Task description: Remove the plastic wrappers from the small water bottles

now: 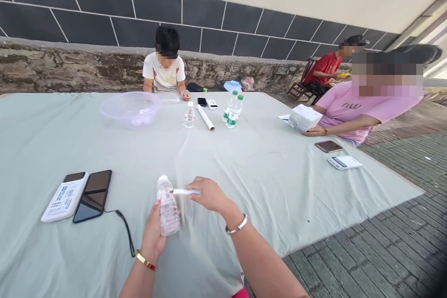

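Observation:
My left hand is wrapped round the lower part of a clear plastic bottle, which has a white cap and a pink-and-white label and leans slightly to the left above the cloth. Pinched in my right hand is a slim white tool, its far end at the bottle's label. Motion smears the tool, so I cannot tell its exact kind, nor whether its end touches the bottle.
Left of my hands lie a black phone with a strap and a white power bank. Farther back are a purple basin, a small bottle, a paper roll and two green-capped bottles. A person at right holds a white box.

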Action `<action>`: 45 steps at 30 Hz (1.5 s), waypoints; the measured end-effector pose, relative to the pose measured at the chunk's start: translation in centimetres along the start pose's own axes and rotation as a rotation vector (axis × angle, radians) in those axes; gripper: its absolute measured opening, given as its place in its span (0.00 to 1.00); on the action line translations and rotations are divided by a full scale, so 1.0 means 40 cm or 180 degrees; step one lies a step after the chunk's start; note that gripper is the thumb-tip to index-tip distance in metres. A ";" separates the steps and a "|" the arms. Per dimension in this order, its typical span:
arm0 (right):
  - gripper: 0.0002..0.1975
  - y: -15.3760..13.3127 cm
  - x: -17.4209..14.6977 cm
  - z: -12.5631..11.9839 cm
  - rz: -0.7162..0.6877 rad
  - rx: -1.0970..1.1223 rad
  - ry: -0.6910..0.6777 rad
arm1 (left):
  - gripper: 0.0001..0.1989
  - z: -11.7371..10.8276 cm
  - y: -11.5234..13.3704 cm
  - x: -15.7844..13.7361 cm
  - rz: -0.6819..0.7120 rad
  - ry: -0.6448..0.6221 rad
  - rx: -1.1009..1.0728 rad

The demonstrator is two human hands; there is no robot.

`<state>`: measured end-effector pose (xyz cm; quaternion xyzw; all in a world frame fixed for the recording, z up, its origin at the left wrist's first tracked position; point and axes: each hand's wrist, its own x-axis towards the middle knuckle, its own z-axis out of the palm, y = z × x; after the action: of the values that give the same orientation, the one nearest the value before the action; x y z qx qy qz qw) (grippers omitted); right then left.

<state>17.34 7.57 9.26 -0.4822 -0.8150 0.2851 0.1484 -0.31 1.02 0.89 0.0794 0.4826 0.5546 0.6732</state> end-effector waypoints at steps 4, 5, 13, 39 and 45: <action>0.10 0.029 -0.101 -0.055 -0.0515 0.1030 -0.0934 | 0.16 0.000 0.011 0.001 -0.0094 0.0005 -0.0110; 0.11 0.042 -0.112 -0.064 -0.0574 0.1244 -0.1194 | 0.17 0.003 0.015 -0.001 -0.0123 0.0037 -0.0119; 0.15 0.151 -0.028 0.067 0.1168 0.0359 0.0859 | 0.19 0.013 0.014 -0.010 -0.0081 0.0078 -0.0112; 0.32 -0.072 -0.036 0.257 0.0966 0.1861 0.1245 | 0.17 0.013 0.026 -0.019 0.1857 0.0558 0.2404; 0.32 -0.085 -0.049 0.275 0.0972 0.1842 0.1379 | 0.19 0.003 0.023 0.001 0.2281 0.0752 0.2502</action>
<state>10.25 1.07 2.67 -0.5852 -0.5696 0.4135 0.4027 -0.82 1.44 1.51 0.4218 0.6687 0.5322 0.3029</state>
